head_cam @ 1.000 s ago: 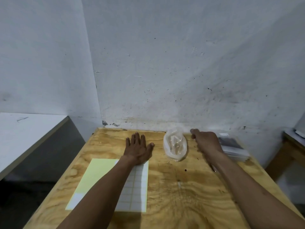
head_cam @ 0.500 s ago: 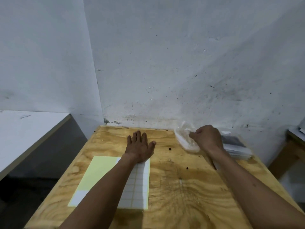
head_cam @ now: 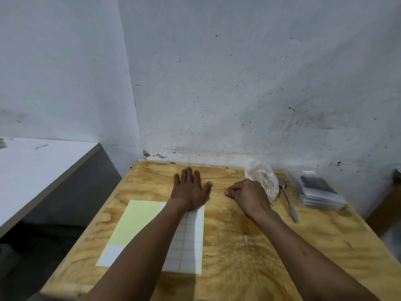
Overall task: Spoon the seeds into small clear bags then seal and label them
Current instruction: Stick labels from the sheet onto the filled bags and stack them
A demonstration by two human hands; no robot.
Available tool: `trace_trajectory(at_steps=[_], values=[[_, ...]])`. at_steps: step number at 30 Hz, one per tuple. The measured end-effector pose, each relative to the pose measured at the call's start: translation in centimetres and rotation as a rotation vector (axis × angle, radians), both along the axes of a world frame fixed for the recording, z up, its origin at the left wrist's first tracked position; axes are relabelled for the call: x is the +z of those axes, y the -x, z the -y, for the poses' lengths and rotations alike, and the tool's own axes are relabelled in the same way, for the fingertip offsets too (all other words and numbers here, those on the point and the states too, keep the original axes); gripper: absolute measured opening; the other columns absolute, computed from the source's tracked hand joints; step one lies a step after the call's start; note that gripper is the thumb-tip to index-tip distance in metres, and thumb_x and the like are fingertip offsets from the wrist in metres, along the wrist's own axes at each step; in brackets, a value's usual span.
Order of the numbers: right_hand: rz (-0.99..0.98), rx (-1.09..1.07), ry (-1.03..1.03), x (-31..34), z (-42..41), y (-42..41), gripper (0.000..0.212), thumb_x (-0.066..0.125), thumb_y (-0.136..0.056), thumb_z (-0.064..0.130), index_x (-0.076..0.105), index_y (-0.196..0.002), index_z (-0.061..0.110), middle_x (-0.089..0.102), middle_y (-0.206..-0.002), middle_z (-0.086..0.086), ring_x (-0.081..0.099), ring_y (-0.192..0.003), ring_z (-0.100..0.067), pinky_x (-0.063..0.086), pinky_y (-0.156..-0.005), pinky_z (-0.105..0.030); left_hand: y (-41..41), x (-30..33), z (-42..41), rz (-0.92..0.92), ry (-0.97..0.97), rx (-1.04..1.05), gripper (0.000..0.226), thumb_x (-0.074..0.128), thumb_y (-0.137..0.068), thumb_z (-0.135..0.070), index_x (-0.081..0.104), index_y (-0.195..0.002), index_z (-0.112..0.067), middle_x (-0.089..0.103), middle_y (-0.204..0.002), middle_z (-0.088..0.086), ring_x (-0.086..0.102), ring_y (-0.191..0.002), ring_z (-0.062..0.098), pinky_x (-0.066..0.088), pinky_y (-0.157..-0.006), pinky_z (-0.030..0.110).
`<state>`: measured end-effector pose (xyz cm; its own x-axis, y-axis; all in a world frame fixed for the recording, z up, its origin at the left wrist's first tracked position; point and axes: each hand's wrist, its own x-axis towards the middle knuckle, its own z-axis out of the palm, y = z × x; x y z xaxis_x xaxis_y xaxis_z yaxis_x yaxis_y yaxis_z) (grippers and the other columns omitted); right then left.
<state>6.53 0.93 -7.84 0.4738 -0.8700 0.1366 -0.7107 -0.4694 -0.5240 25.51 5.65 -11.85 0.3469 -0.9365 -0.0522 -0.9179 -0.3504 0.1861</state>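
Low in the frame lies the label sheet [head_cam: 152, 233]. Above it the left hand [head_cam: 189, 190] rests flat, fingers straight; the right hand [head_cam: 249, 195] is loosely curled, holding nothing. Just beyond it, right of centre — the seed bag [head_cam: 263, 178], then the spoon [head_cam: 287, 199], handle toward us, nearest the right hand — then the clear bags [head_cam: 319, 192].

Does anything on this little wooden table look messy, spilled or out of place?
Nothing much. The label sheet lies flat but is partly used: its left part is bare yellow backing. The seed bag, spoon and stack of clear bags sit tidily along the right. A few dark specks dot the table.
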Motion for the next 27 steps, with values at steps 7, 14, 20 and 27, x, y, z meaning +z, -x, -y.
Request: trace_trajectory(at_steps=[7, 14, 20, 27], values=[[0.009, -0.129, 0.032, -0.9, 0.5, 0.4, 0.041, 0.076, -0.083, 0.047, 0.075, -0.111, 0.017, 0.076, -0.107, -0.005, 0.070, -0.102, -0.022, 0.055, -0.082, -0.033, -0.1, -0.1, -0.1, -0.009, -0.001, -0.002, 0.080, 0.011, -0.102, -0.061, 0.002, -0.162, -0.009, -0.007, -0.168, 0.020, -0.009, -0.156, 0.035, -0.007, -0.124, 0.055], [0.039, -0.135, -0.081, -0.9, 0.4, 1.0, 0.026, 0.072, -0.088, 0.042, 0.078, -0.075, 0.020, 0.074, -0.074, 0.002, 0.069, -0.074, -0.016, 0.053, -0.067, -0.030, -0.1, 0.0, -0.2, -0.018, -0.003, 0.009, 0.080, 0.012, -0.102, -0.062, 0.002, -0.162, -0.010, -0.007, -0.168, 0.020, -0.010, -0.156, 0.034, -0.008, -0.124, 0.054], [0.766, -0.200, -0.964, 2.2, 1.3, 2.6, 0.018, 0.050, -0.093, 0.018, 0.050, -0.076, 0.013, 0.047, -0.059, -0.003, 0.033, -0.043, -0.011, 0.024, -0.039, -0.022, -0.2, -0.2, -0.1, -0.016, 0.009, 0.004, 0.080, 0.012, -0.102, -0.062, 0.004, -0.162, -0.010, -0.006, -0.168, 0.020, -0.008, -0.156, 0.034, -0.007, -0.124, 0.054], [0.411, -0.088, -0.501, 3.3, -0.9, 7.0, 0.020, 0.078, -0.082, 0.025, 0.079, -0.086, 0.005, 0.070, -0.072, -0.003, 0.064, -0.059, -0.013, 0.051, -0.053, -0.020, -0.2, -0.2, 0.0, -0.001, 0.013, 0.004, 0.079, 0.014, -0.102, -0.062, 0.008, -0.161, -0.010, -0.002, -0.168, 0.020, -0.005, -0.156, 0.035, -0.004, -0.124, 0.054]])
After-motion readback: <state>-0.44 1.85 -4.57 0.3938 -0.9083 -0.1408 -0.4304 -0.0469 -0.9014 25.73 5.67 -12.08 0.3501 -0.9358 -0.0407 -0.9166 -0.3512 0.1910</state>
